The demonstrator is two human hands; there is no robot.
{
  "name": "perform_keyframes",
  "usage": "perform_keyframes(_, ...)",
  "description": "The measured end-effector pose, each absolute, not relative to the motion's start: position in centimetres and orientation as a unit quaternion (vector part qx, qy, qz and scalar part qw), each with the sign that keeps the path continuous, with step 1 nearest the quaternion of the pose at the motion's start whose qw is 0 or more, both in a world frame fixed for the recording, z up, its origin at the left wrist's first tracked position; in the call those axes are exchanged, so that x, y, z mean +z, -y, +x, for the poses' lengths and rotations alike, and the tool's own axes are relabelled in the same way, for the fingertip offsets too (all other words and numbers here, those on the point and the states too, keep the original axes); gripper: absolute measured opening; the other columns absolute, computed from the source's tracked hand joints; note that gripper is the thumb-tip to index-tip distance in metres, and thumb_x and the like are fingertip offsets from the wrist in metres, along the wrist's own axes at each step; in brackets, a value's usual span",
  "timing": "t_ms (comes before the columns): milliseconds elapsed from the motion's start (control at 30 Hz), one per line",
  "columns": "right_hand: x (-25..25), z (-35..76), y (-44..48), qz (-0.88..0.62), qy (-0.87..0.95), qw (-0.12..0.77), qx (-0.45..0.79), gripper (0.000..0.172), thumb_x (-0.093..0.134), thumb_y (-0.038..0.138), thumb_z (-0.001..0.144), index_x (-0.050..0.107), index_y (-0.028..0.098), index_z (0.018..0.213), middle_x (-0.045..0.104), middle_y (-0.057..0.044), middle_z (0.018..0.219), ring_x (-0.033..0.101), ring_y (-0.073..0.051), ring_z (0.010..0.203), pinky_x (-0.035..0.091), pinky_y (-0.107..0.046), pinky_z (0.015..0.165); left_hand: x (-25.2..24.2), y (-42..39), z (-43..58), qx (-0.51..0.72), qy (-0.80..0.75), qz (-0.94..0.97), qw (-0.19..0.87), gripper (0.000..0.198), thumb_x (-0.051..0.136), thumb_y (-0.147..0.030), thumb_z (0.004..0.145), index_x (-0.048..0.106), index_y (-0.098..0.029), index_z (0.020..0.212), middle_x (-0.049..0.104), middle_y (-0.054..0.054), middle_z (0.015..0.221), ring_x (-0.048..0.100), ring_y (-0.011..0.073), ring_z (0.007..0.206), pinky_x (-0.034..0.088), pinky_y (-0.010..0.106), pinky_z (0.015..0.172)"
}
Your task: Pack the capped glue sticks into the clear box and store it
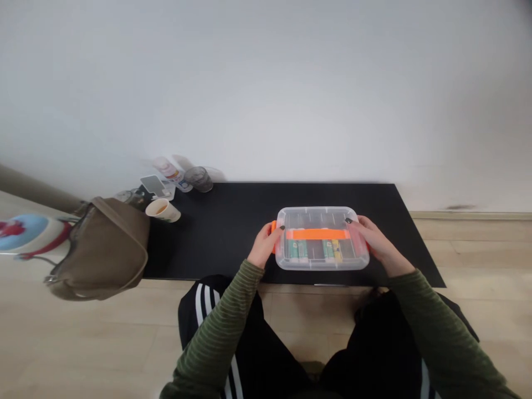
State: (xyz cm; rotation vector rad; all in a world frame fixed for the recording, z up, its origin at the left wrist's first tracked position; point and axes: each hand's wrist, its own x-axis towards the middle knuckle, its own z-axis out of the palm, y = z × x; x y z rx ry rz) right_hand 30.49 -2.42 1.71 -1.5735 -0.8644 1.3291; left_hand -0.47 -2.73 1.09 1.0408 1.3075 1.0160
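A clear plastic box [322, 219] with an orange handle [318, 234] across its lid and orange side clips sits on the low black table [233, 233], near its front edge. Several small containers with green and yellow labels show through the lid. My left hand [266, 244] grips the box's left end, thumb over the orange clip. My right hand [372, 239] grips the right end, fingers curled over the lid's edge. Both sleeves are green and striped.
At the table's back left stand a paper cup [162, 210], a white bottle [170, 173], a grey glass [198, 178] and a small mirror-like item [152, 184]. A brown bag [102, 249] sits off the left edge. A white wall rises behind; wooden floor lies around.
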Motion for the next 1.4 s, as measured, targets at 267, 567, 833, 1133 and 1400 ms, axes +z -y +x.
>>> perform_keyframes(267, 1.1, 31.3, 4.6, -0.549, 0.309, 0.409, 0.660, 0.037, 0.072, 0.044, 0.077, 0.067, 0.017, 0.102, 0.075, -0.010, 0.090, 0.071, -0.023, 0.078, 0.059, -0.034, 0.072, 2.0, 3.4, -0.9, 0.353, -0.609, 0.503, 0.502, 0.043, 0.072, -0.046, 0.073, 0.067, -0.014, 0.102, 0.069, 0.007, 0.090, 0.063, 0.0214, 0.083, 0.050, 0.032, 0.075)
perform_keyframes(567, 2.2, 30.1, 6.3, -0.563, 0.385, 0.472, 0.559, 0.048, 0.075, 0.041, 0.074, 0.063, 0.024, 0.117, 0.071, -0.005, 0.112, 0.067, -0.025, 0.103, 0.055, -0.038, 0.090, 1.8, 3.9, -0.6, 0.375, -0.596, 0.508, 0.496, 0.043, 0.067, -0.046, 0.078, 0.064, -0.016, 0.109, 0.067, 0.004, 0.088, 0.063, 0.0211, 0.086, 0.050, 0.032, 0.080)
perform_keyframes(833, 1.4, 29.5, 6.4, -0.616, 0.421, 0.456, 0.484, 0.047, 0.062, 0.040, 0.082, 0.054, 0.030, 0.127, 0.061, -0.004, 0.128, 0.056, -0.026, 0.122, 0.048, -0.042, 0.102, 2.4, 4.1, -0.6, 0.337, -0.619, 0.542, 0.457, 0.043, 0.059, -0.047, 0.084, 0.059, -0.017, 0.116, 0.069, 0.007, 0.101, 0.063, 0.0240, 0.095, 0.046, 0.034, 0.088)
perform_keyframes(1133, 2.1, 29.5, 6.4, -0.608, 0.463, 0.437, 0.474, 0.043, 0.057, 0.031, 0.081, 0.055, 0.028, 0.124, 0.061, -0.002, 0.119, 0.057, -0.023, 0.113, 0.050, -0.037, 0.096, 3.7, 4.2, -0.7, 0.263, -0.642, 0.583, 0.423, 0.048, 0.049, -0.051, 0.089, 0.053, -0.016, 0.122, 0.069, 0.012, 0.107, 0.065, 0.0302, 0.099, 0.045, 0.038, 0.087)
perform_keyframes(1400, 2.0, 29.5, 6.4, -0.620, 0.465, 0.431, 0.463, 0.046, 0.057, 0.032, 0.080, 0.053, 0.028, 0.126, 0.059, -0.003, 0.122, 0.055, -0.024, 0.116, 0.047, -0.040, 0.099, 4.5, 4.5, -0.2, 0.226, -0.653, 0.605, 0.397, 0.054, 0.043, -0.050, 0.092, 0.047, -0.017, 0.134, 0.067, 0.016, 0.113, 0.063, 0.0347, 0.105, 0.044, 0.043, 0.091)
